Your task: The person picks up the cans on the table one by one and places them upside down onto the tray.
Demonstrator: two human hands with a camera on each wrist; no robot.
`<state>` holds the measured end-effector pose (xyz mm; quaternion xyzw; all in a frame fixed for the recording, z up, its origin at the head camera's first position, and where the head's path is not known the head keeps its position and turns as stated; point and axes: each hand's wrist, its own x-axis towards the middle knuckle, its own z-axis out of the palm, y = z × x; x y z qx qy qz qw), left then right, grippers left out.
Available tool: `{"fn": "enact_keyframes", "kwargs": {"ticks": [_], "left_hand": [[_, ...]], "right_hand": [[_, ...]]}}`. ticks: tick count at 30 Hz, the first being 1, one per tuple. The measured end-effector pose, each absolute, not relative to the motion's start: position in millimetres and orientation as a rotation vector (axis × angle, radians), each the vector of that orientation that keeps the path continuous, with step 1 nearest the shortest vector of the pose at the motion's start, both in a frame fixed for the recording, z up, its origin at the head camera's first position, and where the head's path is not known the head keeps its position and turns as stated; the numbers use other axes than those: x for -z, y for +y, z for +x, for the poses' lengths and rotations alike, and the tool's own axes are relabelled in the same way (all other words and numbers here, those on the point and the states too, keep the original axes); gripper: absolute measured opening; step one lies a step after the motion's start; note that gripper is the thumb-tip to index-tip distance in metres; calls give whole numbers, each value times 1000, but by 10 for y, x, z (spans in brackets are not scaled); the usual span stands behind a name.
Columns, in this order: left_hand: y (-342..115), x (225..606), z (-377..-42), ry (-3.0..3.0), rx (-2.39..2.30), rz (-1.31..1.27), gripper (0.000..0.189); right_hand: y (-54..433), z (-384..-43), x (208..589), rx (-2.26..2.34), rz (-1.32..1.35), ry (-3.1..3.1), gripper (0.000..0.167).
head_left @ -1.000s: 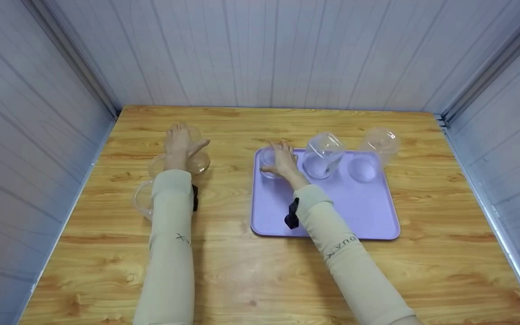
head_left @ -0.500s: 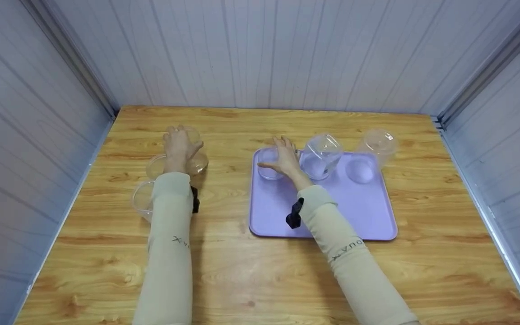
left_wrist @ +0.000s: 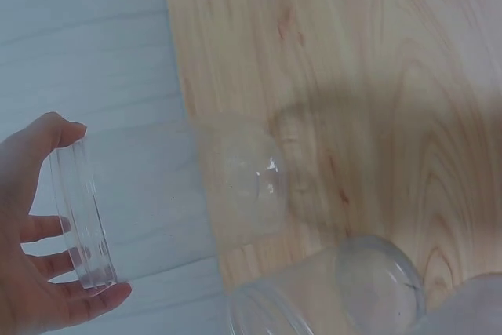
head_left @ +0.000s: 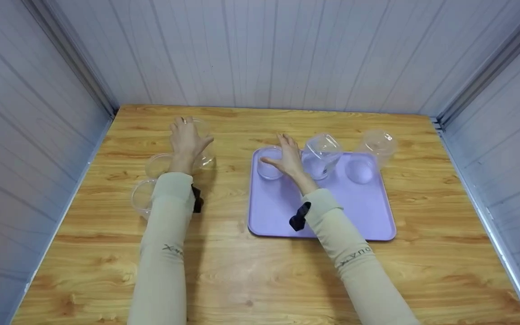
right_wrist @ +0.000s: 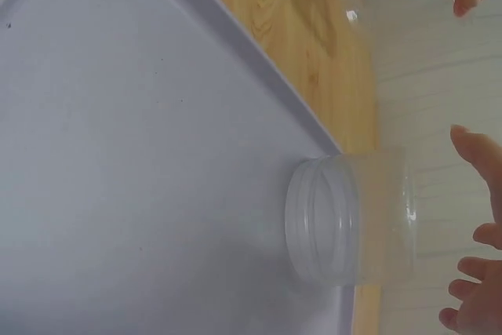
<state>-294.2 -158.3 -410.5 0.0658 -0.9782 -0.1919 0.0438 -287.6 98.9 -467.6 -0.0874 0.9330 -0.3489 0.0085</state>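
Jar (head_left: 206, 155) gripped near the far left corner of the table (head_left: 224, 280)

My left wrist view has the left hand (head_left: 187, 142) pinching it across the ringed end, thumb on one side, fingers curled round the other. I judge that end is taken because it is uppermost and gives a lip to hold by. Shadow beside the base hints that it is off the wood, though I cannot be sure. Nearer the camera, a second jar (head_left: 158, 164) and a third jar (head_left: 142, 196) stand by the left edge, probably lined up for easy picking.

At the far left corner of the tray (head_left: 332, 221), I see the right hand (head_left: 290, 160) holding nothing, fingers spread and apart from the corner jar (head_left: 269, 167); that gap presumably spares it a knock. It looks to rest ringed end down. A middle jar (head_left: 318, 162) stands along the far edge and a last jar (head_left: 362, 169) at the far right corner, perhaps spaced so that a hand fits between. Pale walls (head_left: 255, 54) enclose the table.
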Motion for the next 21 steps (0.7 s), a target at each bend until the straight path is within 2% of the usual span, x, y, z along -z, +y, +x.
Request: {"fn": "enact_keyframes", "kwargs": {"ticks": [21], "left_hand": [[-1379, 3960, -2691, -2695, 1043, 143, 73]], "right_hand": [[1185, -2632, 4490, 1845, -244, 2609, 60]]}}
